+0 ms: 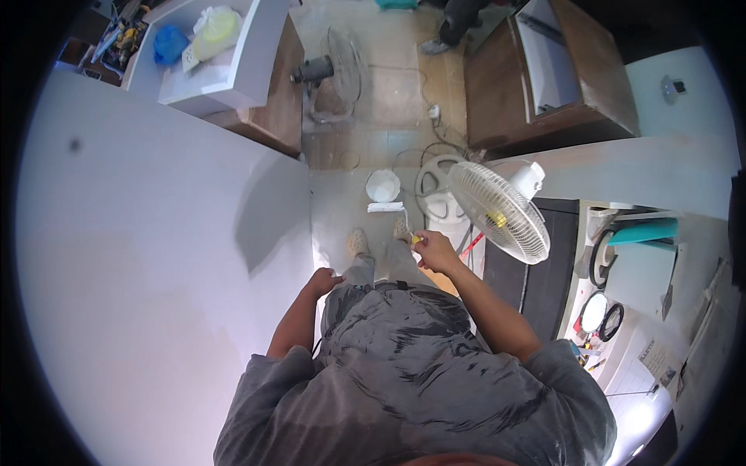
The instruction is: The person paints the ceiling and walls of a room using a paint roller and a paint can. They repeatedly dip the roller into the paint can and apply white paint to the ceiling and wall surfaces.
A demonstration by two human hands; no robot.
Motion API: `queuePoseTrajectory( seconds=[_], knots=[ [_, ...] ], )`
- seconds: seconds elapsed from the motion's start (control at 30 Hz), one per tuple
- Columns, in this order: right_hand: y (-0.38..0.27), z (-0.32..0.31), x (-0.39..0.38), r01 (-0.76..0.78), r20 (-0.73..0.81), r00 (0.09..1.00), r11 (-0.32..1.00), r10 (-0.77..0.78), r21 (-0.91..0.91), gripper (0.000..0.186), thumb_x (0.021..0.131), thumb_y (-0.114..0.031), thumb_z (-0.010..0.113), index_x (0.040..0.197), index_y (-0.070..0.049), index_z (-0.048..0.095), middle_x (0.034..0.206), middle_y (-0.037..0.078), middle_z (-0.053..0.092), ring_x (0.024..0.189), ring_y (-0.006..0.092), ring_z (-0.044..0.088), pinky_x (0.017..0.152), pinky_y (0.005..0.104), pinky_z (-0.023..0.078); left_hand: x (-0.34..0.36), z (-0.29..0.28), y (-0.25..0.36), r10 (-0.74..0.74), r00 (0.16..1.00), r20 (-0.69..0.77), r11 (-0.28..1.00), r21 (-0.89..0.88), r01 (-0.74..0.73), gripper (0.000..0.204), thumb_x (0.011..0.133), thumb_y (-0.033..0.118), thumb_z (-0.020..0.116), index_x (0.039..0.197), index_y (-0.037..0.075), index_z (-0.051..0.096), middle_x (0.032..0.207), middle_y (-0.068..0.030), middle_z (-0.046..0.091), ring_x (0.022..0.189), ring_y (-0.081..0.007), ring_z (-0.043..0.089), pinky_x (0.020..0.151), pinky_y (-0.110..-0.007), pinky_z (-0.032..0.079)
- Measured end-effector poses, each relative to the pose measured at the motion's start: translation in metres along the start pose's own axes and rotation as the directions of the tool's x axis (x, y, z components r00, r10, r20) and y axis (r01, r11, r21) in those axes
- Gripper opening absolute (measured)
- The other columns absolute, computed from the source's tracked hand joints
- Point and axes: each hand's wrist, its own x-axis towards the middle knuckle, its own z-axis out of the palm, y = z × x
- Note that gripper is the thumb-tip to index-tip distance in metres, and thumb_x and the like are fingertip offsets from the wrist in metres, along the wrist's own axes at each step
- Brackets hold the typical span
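My right hand (pixel 437 252) is closed around the yellow handle of a paint roller (pixel 385 207), out in front of my legs. The roller's white sleeve lies level, just on the near side of a round white bucket (pixel 382 185) on the floor; whether the two touch I cannot tell. My left hand (pixel 326 280) hangs low beside my left thigh with its fingers curled in. A small pale patch shows at those fingertips, too small to name. A broad white wall panel (pixel 155 202) rises to my left.
A white pedestal fan (pixel 501 210) stands close to my right forearm, with cables on the floor behind it. Another fan (pixel 334 74) is farther ahead. Brown cabinets (pixel 493 85) flank the passage, and a person's shoe (pixel 435 46) shows at the far end. Cluttered shelves (pixel 622 272) stand right.
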Motion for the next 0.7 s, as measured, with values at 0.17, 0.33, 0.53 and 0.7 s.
queuePoseTrajectory(
  seconds=[0.17, 0.33, 0.53, 0.7],
  knots=[
    [0.074, 0.039, 0.123, 0.024, -0.035, 0.999, 0.914, -0.041, -0.405, 0.039, 0.091, -0.020, 0.068, 0.123, 0.002, 0.067, 0.100, 0.024, 0.074, 0.085, 0.0377, 0.075, 0.080, 0.0464, 0.059, 0.024, 0.037, 0.004, -0.016, 0.995, 0.099, 0.996, -0.089, 0.025, 0.066, 0.092, 0.058, 0.064, 0.092, -0.008, 0.071, 0.098, -0.0321, 0.069, 0.096, -0.0462, 0.066, 0.087, -0.051, 0.051],
    [0.128, 0.070, 0.255, -0.066, -0.190, 0.982, 0.897, -0.020, -0.438, 0.038, 0.089, -0.022, 0.068, 0.121, -0.001, 0.070, 0.115, 0.025, 0.072, 0.109, 0.0441, 0.068, 0.095, 0.0501, 0.055, 0.047, 0.092, 0.002, -0.067, 0.989, 0.130, 0.997, -0.022, 0.070, 0.062, 0.093, 0.056, 0.063, 0.103, -0.005, 0.072, 0.105, -0.0317, 0.070, 0.105, -0.0465, 0.066, 0.093, -0.052, 0.052],
    [0.143, 0.084, 0.401, -0.216, -0.258, 0.958, 0.902, 0.123, -0.374, 0.033, 0.092, -0.023, 0.066, 0.117, -0.001, 0.071, 0.122, 0.025, 0.070, 0.115, 0.0419, 0.067, 0.098, 0.0486, 0.054, 0.085, 0.103, 0.041, -0.196, 0.980, 0.021, 0.972, 0.135, 0.191, 0.044, 0.094, 0.045, 0.063, 0.101, 0.003, 0.073, 0.101, -0.0246, 0.073, 0.100, -0.0424, 0.071, 0.088, -0.053, 0.055],
    [0.166, 0.103, 0.494, -0.242, -0.215, 0.961, 0.898, 0.171, -0.368, 0.035, 0.093, -0.027, 0.069, 0.117, -0.002, 0.071, 0.120, 0.026, 0.069, 0.113, 0.0425, 0.067, 0.097, 0.0496, 0.055, 0.127, 0.115, 0.025, -0.339, 0.941, -0.006, 0.931, 0.141, 0.336, 0.035, 0.095, 0.039, 0.060, 0.108, 0.008, 0.070, 0.097, -0.0218, 0.074, 0.091, -0.0420, 0.072, 0.085, -0.055, 0.055]
  ],
)
